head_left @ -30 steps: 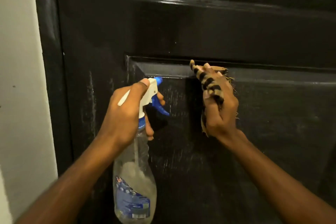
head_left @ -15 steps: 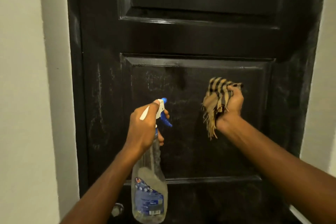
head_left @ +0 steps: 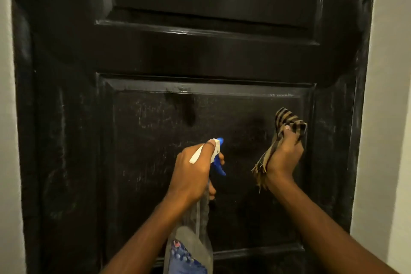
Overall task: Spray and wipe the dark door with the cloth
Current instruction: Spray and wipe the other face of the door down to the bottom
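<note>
The dark panelled door fills the view, its lower panel streaked with pale smears. My left hand grips the neck of a clear spray bottle with a white head and blue trigger, its nozzle pointing at the lower panel. My right hand is closed on a bunched tan-and-black striped cloth, held in front of the right side of that panel. Frayed threads hang below the fist. Whether the cloth touches the door is unclear.
Pale walls flank the door frame on the left and on the right. A raised moulding borders the top of the lower panel.
The view has pulled back from the door, showing more of it. My right hand with the cloth moved right and down from the panel's top edge. The bottle stays aimed at the panel.
</note>
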